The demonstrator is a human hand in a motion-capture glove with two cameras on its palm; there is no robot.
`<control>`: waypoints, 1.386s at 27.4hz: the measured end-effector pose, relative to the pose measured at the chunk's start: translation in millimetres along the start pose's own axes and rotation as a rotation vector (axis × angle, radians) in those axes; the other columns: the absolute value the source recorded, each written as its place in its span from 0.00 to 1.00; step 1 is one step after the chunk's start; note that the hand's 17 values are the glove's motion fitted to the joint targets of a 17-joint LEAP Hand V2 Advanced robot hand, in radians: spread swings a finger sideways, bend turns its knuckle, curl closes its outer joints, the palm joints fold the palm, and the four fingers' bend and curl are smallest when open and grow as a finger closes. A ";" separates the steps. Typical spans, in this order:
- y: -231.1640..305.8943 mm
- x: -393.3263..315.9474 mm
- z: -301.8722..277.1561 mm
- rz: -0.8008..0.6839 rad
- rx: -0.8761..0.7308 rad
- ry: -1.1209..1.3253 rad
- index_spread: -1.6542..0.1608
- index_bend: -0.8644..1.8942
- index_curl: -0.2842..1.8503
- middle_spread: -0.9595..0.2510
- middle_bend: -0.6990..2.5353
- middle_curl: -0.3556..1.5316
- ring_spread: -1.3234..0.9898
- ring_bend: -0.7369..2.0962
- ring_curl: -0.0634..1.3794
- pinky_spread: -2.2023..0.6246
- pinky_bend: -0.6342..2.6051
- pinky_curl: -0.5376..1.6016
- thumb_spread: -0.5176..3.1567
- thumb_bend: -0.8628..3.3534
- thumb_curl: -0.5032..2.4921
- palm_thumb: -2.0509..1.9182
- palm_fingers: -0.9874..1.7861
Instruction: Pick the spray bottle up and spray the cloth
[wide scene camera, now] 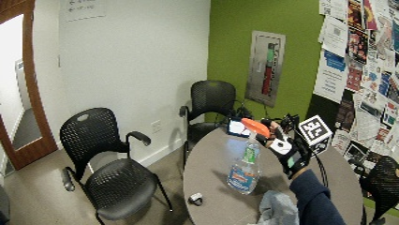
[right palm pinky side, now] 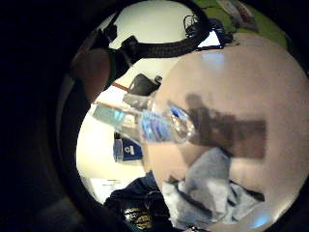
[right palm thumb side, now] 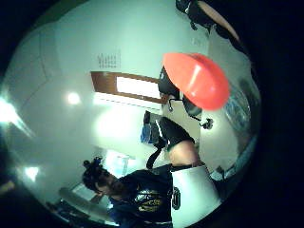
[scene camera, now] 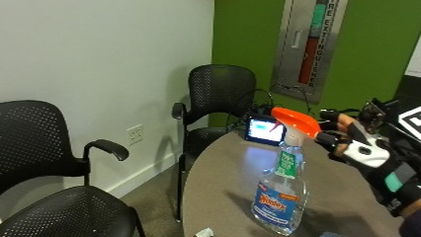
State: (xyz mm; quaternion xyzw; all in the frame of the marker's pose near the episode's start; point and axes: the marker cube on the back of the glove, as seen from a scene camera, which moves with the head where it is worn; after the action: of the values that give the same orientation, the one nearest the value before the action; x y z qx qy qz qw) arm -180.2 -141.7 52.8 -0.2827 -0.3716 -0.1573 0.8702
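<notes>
Your clear plastic spray bottle point(scene camera: 281, 197), orange trigger head on top and blue label low on its body, is upright over the round grey-brown table point(scene camera: 217, 192), though whether it touches the top is unclear. Your gloved right hand point(scene camera: 355, 144) curls its fingers around the bottle's neck behind the head. The crumpled grey cloth point(wide scene camera: 277, 208) lies on the table near you, apart from the bottle.

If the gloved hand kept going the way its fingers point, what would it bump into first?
Most likely the spray bottle. The gloved right hand reaches toward the bottle's orange sprayer top, and its fingers already look to be at or behind it. Whether they touch is hard to tell.
</notes>
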 end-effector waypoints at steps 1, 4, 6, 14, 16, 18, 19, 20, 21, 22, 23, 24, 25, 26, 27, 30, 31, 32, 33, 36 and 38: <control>4.8 0.3 -4.8 -0.001 -0.006 0.009 0.72 0.34 0.32 0.71 0.29 0.40 0.52 0.38 0.30 0.80 0.35 0.44 0.38 0.19 0.36 0.69 0.57; 22.2 0.9 -23.5 0.010 -0.013 0.037 0.71 0.35 0.31 0.72 0.28 0.39 0.53 0.36 0.29 0.82 0.35 0.44 0.39 0.19 0.36 0.68 0.56; 39.2 1.8 -38.9 0.019 -0.009 0.057 0.71 0.36 0.31 0.72 0.28 0.39 0.54 0.36 0.28 0.83 0.35 0.43 0.39 0.19 0.35 0.68 0.56; 147.1 75.6 -146.0 0.080 0.133 0.283 0.71 0.38 0.31 0.73 0.27 0.38 0.54 0.35 0.27 0.85 0.33 0.42 0.41 0.20 0.34 0.68 0.60; 174.9 97.0 -172.8 0.091 0.176 0.338 0.71 0.38 0.31 0.73 0.27 0.38 0.54 0.35 0.27 0.85 0.32 0.41 0.41 0.20 0.34 0.68 0.61; 199.8 111.9 -190.3 0.086 0.211 0.354 0.71 0.38 0.31 0.73 0.27 0.38 0.54 0.36 0.27 0.85 0.31 0.41 0.41 0.20 0.34 0.69 0.62; 210.7 118.2 -195.3 0.084 0.225 0.350 0.71 0.38 0.31 0.73 0.27 0.38 0.54 0.36 0.27 0.85 0.31 0.41 0.42 0.20 0.34 0.69 0.63; 220.7 125.2 -198.8 0.087 0.239 0.344 0.71 0.38 0.31 0.73 0.27 0.38 0.54 0.36 0.27 0.85 0.31 0.41 0.42 0.20 0.34 0.69 0.63; 230.1 133.3 -201.1 0.099 0.252 0.340 0.72 0.38 0.31 0.73 0.27 0.38 0.54 0.36 0.27 0.85 0.30 0.41 0.42 0.20 0.34 0.69 0.63; 238.8 141.5 -201.9 0.117 0.263 0.338 0.72 0.38 0.31 0.73 0.27 0.38 0.54 0.36 0.27 0.85 0.30 0.41 0.42 0.20 0.34 0.69 0.63; 246.5 148.9 -200.6 0.136 0.272 0.335 0.72 0.38 0.31 0.73 0.27 0.38 0.54 0.36 0.28 0.85 0.30 0.41 0.42 0.20 0.34 0.69 0.63; 252.8 154.8 -197.4 0.153 0.278 0.330 0.72 0.38 0.31 0.73 0.27 0.38 0.54 0.36 0.28 0.85 0.29 0.41 0.42 0.20 0.34 0.70 0.63; 257.5 159.5 -192.5 0.168 0.279 0.324 0.72 0.38 0.31 0.73 0.27 0.38 0.53 0.36 0.28 0.85 0.29 0.41 0.42 0.20 0.34 0.70 0.64; 260.7 163.3 -186.5 0.181 0.276 0.317 0.72 0.38 0.31 0.73 0.27 0.38 0.53 0.36 0.28 0.85 0.29 0.41 0.42 0.20 0.34 0.70 0.64; 262.5 166.4 -179.7 0.195 0.270 0.309 0.72 0.38 0.31 0.73 0.27 0.38 0.53 0.36 0.28 0.85 0.29 0.41 0.42 0.20 0.34 0.70 0.64; 261.0 170.8 -156.9 0.230 0.249 0.269 0.72 0.38 0.31 0.73 0.27 0.38 0.53 0.36 0.28 0.85 0.28 0.40 0.43 0.20 0.33 0.70 0.64; 258.3 170.3 -149.5 0.237 0.242 0.251 0.72 0.37 0.31 0.73 0.27 0.38 0.53 0.36 0.28 0.85 0.28 0.40 0.43 0.20 0.33 0.70 0.64; 254.9 169.5 -143.0 0.241 0.237 0.236 0.72 0.37 0.31 0.73 0.27 0.38 0.53 0.36 0.28 0.85 0.28 0.40 0.43 0.20 0.33 0.70 0.64; 251.0 168.9 -137.5 0.240 0.232 0.224 0.72 0.37 0.31 0.73 0.27 0.37 0.53 0.36 0.28 0.85 0.28 0.40 0.43 0.20 0.33 0.70 0.64; 239.3 167.5 -126.2 0.212 0.232 0.191 0.72 0.37 0.31 0.73 0.27 0.37 0.53 0.36 0.28 0.85 0.28 0.40 0.43 0.20 0.33 0.70 0.64; 232.7 164.2 -123.6 0.176 0.252 0.151 0.72 0.37 0.31 0.73 0.27 0.37 0.53 0.37 0.29 0.85 0.27 0.40 0.43 0.20 0.33 0.70 0.65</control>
State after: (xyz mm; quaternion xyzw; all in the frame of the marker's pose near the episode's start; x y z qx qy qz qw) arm 112.0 -43.4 16.6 -0.1901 -0.2957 -0.0536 0.9346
